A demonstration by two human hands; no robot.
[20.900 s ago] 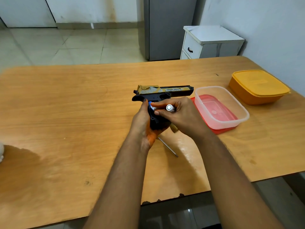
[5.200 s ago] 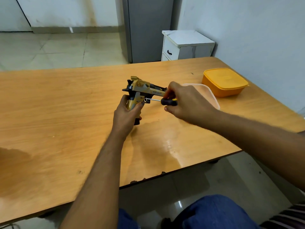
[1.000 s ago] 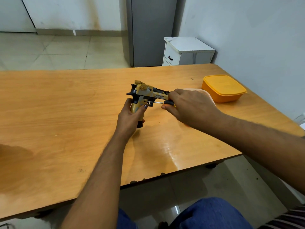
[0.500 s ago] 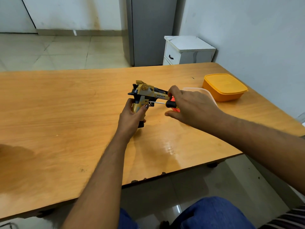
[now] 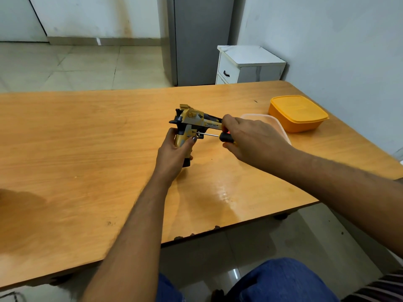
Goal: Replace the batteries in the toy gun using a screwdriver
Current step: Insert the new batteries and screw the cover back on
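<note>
From my head camera, my left hand point(image 5: 174, 149) is wrapped around the grip of the toy gun point(image 5: 192, 125), holding it upright with the butt resting on the counter point(image 5: 87, 149), barrel pointing away to the right. My right hand point(image 5: 250, 138) pinches the black handle of the screwdriver point(image 5: 214, 136), whose thin shaft runs level to the gun's side, the tip meeting the grip just above my left thumb. I judge this to be the screw-turning step on the battery cover; whether I am loosening or tightening I cannot tell from here. Next I need steady inward pressure and small twists, keeping the tip seated so it doesn't slip. Beyond the gun, behind my right hand, sits a clear tub point(image 5: 277, 125), with an orange lidded box point(image 5: 298, 112) further right.
</note>
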